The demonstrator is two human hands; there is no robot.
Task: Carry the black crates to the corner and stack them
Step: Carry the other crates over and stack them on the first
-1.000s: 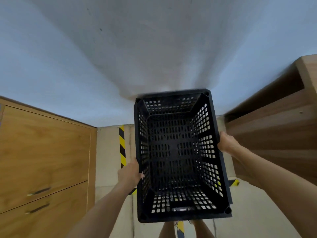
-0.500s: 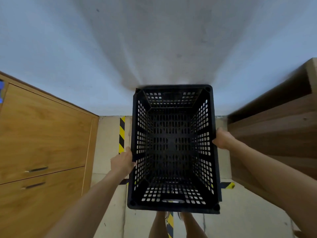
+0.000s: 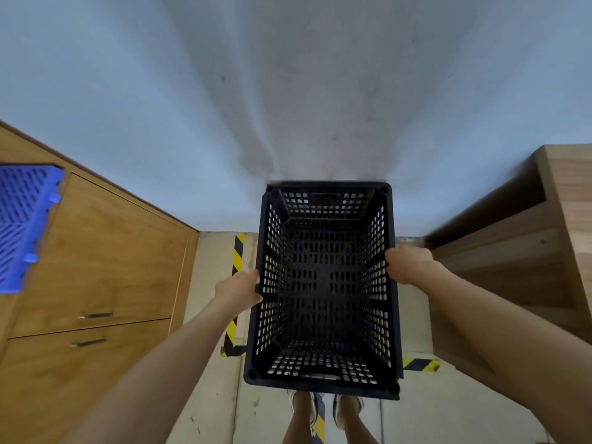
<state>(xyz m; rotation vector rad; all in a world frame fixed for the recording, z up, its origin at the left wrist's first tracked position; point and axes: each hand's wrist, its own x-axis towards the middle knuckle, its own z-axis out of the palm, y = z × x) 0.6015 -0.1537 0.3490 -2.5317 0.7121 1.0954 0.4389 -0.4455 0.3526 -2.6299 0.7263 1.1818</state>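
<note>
Left hand [image 3: 238, 288] is gripping the left rim of the black crate [image 3: 323, 290], right hand [image 3: 408, 264] gripping the right rim, holding it level above the floor [image 3: 211, 267] by the wall [image 3: 288, 91]. Judging by this, she is setting it down; next comes lowering it squarely. It is rigid perforated plastic, rectangular.

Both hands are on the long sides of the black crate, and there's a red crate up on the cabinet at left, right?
Not quite. In the head view the crate on the cabinet is blue, not red. The left hand and right hand do hold the black crate by its long sides.
</note>
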